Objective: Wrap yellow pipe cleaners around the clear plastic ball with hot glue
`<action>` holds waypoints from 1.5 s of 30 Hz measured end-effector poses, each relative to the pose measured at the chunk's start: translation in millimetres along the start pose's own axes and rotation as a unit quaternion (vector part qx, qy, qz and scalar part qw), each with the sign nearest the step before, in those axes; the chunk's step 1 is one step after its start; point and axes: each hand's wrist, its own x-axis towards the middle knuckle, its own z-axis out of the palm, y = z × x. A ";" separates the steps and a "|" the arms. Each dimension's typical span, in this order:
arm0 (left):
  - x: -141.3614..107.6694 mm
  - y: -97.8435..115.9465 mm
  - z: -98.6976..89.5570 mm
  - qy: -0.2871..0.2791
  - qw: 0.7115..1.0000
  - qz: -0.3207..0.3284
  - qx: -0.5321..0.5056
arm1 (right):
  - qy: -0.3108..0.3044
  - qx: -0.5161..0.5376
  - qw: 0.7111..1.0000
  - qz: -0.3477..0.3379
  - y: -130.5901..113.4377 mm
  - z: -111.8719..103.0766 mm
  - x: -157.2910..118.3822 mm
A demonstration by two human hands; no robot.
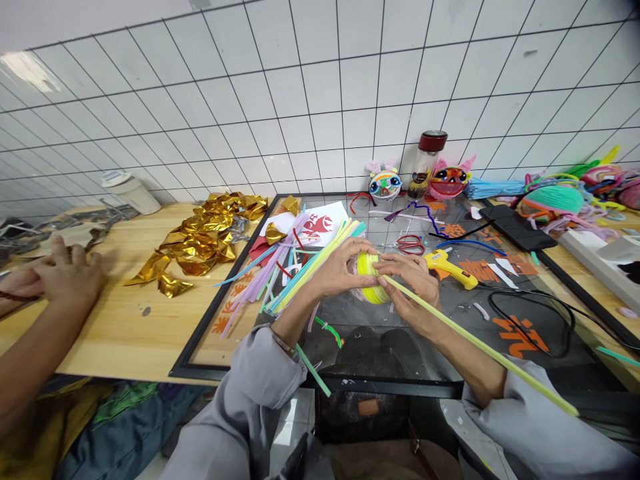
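Head view shows the left hand [337,270] and right hand [413,287] close together, both gripping a small coil of fuzzy yellow pipe cleaner [371,283] above the dark glass-topped work frame [500,320]. From the coil a long pale-yellow pipe cleaner strand [480,345] runs past the right wrist. It looks light, soft-surfaced and easily bent; pinching near the coil should control it best. A yellow plastic glue gun [447,267] lies just beside the right hand. Another person's hands [60,277] rest on the wooden table [125,320], well apart.
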 end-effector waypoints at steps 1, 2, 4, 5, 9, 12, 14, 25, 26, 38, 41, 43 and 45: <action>0.1 1.2 -0.2 0.002 1.000 0.001 0.006 | -0.002 0.000 1.000 0.002 0.5 -0.1 -0.1; 0.1 2.7 -0.3 0.002 1.000 0.001 0.012 | -0.003 -0.001 1.000 0.003 1.0 -0.1 -0.2; -0.2 6.1 0.0 -0.002 1.000 -0.002 0.024 | -0.004 -0.003 1.000 0.004 1.9 -0.1 -0.3; -0.6 7.9 0.5 -0.005 1.000 -0.003 0.027 | -0.004 -0.004 1.000 0.003 2.2 -0.1 -0.3; -2.6 14.2 3.7 -0.004 0.999 -0.011 0.030 | 0.002 -0.011 1.000 -0.005 3.1 -0.1 -0.2; -3.5 16.9 6.4 -0.002 0.999 -0.014 0.043 | 0.009 -0.015 1.000 -0.011 3.6 -0.4 -0.1; -3.2 17.2 7.5 -0.003 0.999 -0.005 0.047 | 0.008 -0.014 1.000 -0.007 3.9 -0.5 -0.1; -1.5 15.6 5.7 -0.016 0.998 0.012 0.051 | 0.007 -0.018 1.000 -0.005 2.7 0.4 -0.7; -1.4 15.1 5.7 -0.017 0.999 0.010 0.050 | 0.002 -0.017 1.000 -0.005 2.4 0.2 -0.8; -1.3 16.7 6.4 -0.020 0.999 -0.002 0.035 | 0.018 -0.040 0.999 0.000 1.8 -0.2 -0.8; -2.1 16.0 8.4 -0.010 0.999 -0.038 0.015 | 0.020 -0.029 0.999 0.011 -0.3 0.1 -1.1; -2.3 14.6 9.2 -0.007 0.999 -0.053 0.006 | 0.018 -0.025 0.999 0.016 -2.2 -0.4 -0.7; -2.0 12.9 8.6 -0.018 0.998 -0.059 0.013 | 0.014 -0.026 0.999 0.013 -3.9 -1.3 -0.2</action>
